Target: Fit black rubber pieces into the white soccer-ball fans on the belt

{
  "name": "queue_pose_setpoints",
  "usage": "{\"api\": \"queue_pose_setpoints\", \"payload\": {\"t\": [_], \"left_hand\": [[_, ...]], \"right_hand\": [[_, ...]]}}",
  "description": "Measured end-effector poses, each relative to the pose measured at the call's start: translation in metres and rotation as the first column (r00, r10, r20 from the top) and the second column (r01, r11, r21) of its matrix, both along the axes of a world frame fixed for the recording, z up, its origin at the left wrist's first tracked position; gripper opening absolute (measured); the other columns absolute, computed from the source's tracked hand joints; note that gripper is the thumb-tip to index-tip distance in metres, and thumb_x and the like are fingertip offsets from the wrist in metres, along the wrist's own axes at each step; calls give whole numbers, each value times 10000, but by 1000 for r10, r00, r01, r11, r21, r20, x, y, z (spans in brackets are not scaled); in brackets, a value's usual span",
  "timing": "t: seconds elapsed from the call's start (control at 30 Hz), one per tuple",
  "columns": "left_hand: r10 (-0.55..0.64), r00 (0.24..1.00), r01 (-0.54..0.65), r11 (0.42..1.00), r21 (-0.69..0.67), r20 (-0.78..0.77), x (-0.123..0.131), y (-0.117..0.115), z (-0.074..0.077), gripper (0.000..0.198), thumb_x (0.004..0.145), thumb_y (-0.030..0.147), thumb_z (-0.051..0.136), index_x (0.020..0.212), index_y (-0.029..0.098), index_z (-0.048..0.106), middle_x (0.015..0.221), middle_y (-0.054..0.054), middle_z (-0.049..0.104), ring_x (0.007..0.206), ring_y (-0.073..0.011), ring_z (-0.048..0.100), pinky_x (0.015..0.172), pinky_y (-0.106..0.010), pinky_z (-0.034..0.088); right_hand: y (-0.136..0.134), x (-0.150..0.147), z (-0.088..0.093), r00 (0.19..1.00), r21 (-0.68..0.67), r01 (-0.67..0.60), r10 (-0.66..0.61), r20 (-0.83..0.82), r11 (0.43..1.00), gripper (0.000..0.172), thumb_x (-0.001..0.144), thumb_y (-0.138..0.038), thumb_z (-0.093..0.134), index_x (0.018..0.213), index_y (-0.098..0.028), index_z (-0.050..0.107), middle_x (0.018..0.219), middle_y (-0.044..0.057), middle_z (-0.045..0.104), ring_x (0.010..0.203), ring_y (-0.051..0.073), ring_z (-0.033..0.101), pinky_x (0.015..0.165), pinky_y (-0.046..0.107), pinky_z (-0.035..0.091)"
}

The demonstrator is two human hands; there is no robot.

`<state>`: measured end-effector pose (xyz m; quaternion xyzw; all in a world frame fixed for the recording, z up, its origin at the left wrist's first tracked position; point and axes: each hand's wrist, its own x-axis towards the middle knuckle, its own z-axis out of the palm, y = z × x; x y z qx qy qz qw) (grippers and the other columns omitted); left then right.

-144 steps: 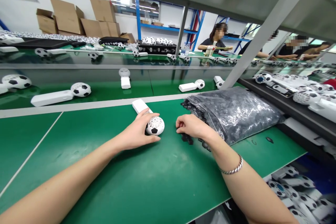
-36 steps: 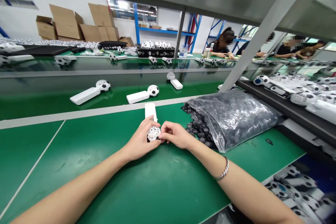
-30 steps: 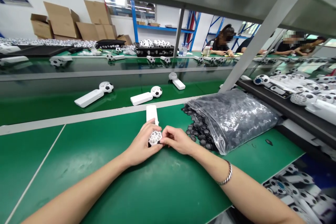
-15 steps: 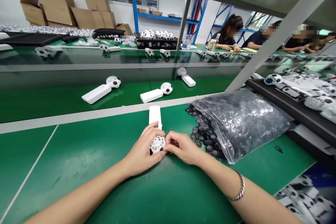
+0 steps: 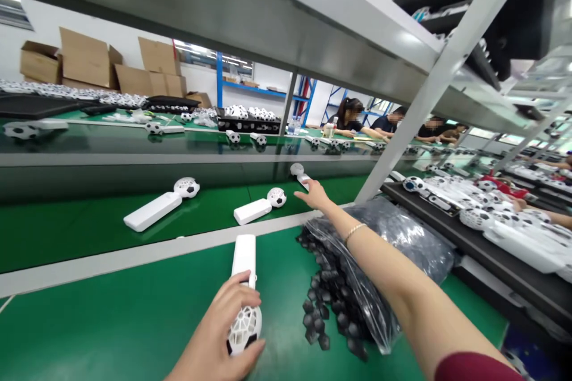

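Note:
My left hand (image 5: 223, 327) wraps round the ball-shaped head of a white soccer-ball device (image 5: 245, 324) lying on the green bench. The head is a white open lattice with black patches low on it; its flat rectangular handle points away from me. My right hand (image 5: 316, 195) is stretched forward over the far green strip, thumb and fingers apart. Its fingertips are at the handle of another white soccer-ball device (image 5: 297, 169) and partly cover it; whether they touch cannot be made out. Below my right forearm, black patch pieces (image 5: 328, 303) spill from a clear plastic bag (image 5: 411, 244).
Two more soccer-ball devices (image 5: 252, 212) (image 5: 154, 211) lie on the strip beyond the pale ledge (image 5: 196, 245). A slanted post (image 5: 402, 137) rises at the right, by a black tray (image 5: 420, 202) of parts. A shelf (image 5: 223, 18) hangs overhead. Co-workers (image 5: 351, 116) sit farther back.
My right hand has left the held device and reached forward to the far one. My left hand keeps its hold. The view has shifted, with more shelf now showing above.

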<state>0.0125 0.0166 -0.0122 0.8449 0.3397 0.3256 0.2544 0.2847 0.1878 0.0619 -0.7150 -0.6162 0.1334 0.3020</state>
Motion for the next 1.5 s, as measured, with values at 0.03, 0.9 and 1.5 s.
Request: {"api": "queue_pose_setpoints", "payload": {"t": [0.03,0.9,1.5], "left_hand": [[6,1000,-7,1000,20,24,1,1,-3,336,663,229,590,977,270,475,1054,-66,570,1201,-289,389,909,-422,438],[-5,998,8,999,-35,68,8,0,6,334,644,135,566,954,222,476,1039,-46,537,1206,-237,346,998,-395,317],[174,970,-215,941,-260,-172,-74,-43,23,475,685,211,549,1138,279,420,1160,-35,382,1069,-221,468,897,-356,421]], "right_hand": [[18,12,0,997,-19,70,-70,18,997,400,744,-272,613,1076,-74,512,1177,155,479,1138,218,414,931,304,324],[-105,-17,-23,834,-107,-134,54,-549,985,237,746,-368,572,810,-142,541,608,-20,499,491,86,476,447,199,408],[-200,-31,-38,835,-274,-348,429,344,897,104,782,-296,553,835,-212,583,846,25,576,781,145,553,643,231,405]]}}
